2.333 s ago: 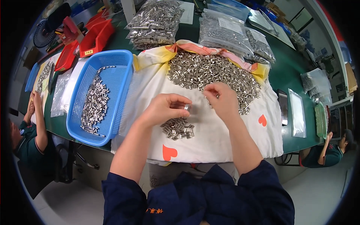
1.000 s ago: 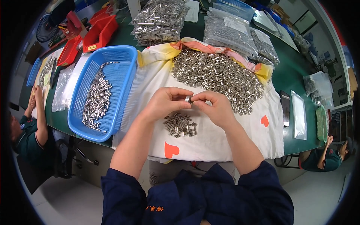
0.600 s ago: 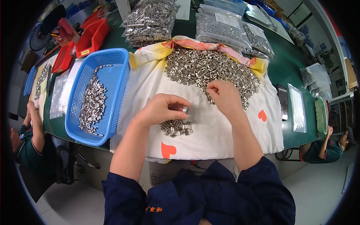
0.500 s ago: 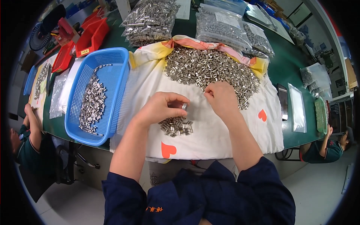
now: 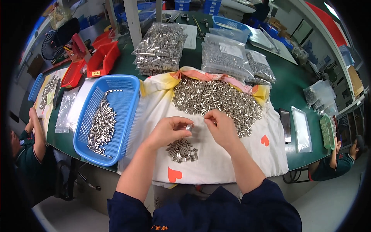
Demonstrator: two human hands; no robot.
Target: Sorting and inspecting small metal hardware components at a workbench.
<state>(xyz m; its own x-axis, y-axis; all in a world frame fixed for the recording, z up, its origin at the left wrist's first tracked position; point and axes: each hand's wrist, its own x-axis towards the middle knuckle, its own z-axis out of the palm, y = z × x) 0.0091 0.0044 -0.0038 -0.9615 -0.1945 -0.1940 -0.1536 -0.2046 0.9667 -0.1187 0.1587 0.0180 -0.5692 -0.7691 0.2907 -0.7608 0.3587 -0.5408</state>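
Observation:
Between the thumb and fingers of my left hand [image 5: 169,132] is a shiny metal cylinder piece [image 5: 189,127]. My right hand [image 5: 221,125] is close by on the right, its fingers pinched together; what they hold, if anything, is too small to make out. Under my left hand a small pile of metal cylinders [image 5: 181,151] lies on a white cloth [image 5: 216,166] with red hearts. Beyond both hands spreads a large heap of the same small silver pieces [image 5: 216,98], lying against the cloth's rolled yellow and pink edge.
A blue basket [image 5: 133,112] with more metal cylinders stands at left, red bins [image 5: 103,60] behind it. Bulging clear bags of parts [image 5: 160,48] line the back. A phone [image 5: 285,125] and a flat clear bag [image 5: 301,129] lie at right. Other people sit at both sides.
The view has tipped up, so the table sits lower in the picture. My right hand has come back from the heap's edge toward my left hand, which still holds the metal cylinder.

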